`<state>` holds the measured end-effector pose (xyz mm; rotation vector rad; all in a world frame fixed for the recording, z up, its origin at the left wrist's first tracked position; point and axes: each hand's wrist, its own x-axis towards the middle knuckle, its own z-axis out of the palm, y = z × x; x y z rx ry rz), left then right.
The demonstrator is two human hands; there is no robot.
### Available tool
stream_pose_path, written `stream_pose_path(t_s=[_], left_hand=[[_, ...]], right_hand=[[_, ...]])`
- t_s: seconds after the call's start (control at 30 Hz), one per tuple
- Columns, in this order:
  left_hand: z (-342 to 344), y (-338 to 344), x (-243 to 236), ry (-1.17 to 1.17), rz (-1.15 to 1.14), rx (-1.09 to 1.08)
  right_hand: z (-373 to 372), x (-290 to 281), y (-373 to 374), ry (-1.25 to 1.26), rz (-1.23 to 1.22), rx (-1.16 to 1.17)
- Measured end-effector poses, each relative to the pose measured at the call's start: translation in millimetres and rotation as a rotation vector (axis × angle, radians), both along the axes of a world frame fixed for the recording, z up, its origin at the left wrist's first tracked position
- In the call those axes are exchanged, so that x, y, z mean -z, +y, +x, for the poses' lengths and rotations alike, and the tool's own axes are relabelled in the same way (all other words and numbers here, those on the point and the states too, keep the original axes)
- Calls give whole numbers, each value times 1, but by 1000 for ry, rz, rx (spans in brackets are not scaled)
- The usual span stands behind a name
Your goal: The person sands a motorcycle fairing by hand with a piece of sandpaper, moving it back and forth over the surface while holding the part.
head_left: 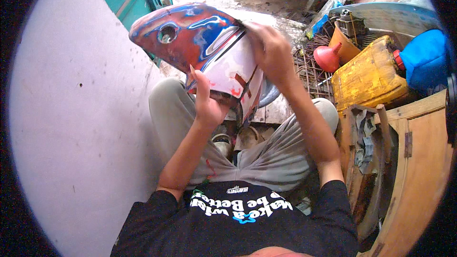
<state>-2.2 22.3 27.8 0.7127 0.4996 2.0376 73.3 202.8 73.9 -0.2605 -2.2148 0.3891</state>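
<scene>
A curved fairing panel, like one from a motorbike, is held tilted above my knees. Patches of worn or sanded red, blue and white paint cover its pointed left end, which has a round hole. The lower right part is pale with a dark slot and red marks. My left hand grips the panel from below, thumb raised along its front and fingers hidden behind. At the upper right edge, my right hand is curled against the panel; its fingertips are partly hidden and slightly blurred.
A pale wall stands close on my left. To the right are a yellow jerrycan, a red funnel, a blue container and a metal rack. A wooden cabinet stands near my right elbow.
</scene>
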Motion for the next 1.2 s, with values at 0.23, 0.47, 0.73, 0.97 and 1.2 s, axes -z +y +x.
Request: stream_pose_path(t_s=[0.23,0.47,0.73,0.97,1.2], left_hand=[[-1,1,-7,-76,23,8],[0,-4,0,-211,-60,-105],[8,-2,-12,-66,-112,-164],[-1,3,4,-42,28,-48],[1,0,-2,-39,96,0]], right_hand=[[-1,1,-5,61,132,-92],[0,-2,-40,152,381,-332],[5,3,-33,68,320,-262],[4,1,-48,74,268,-209],[0,-1,-24,91,181,-163]])
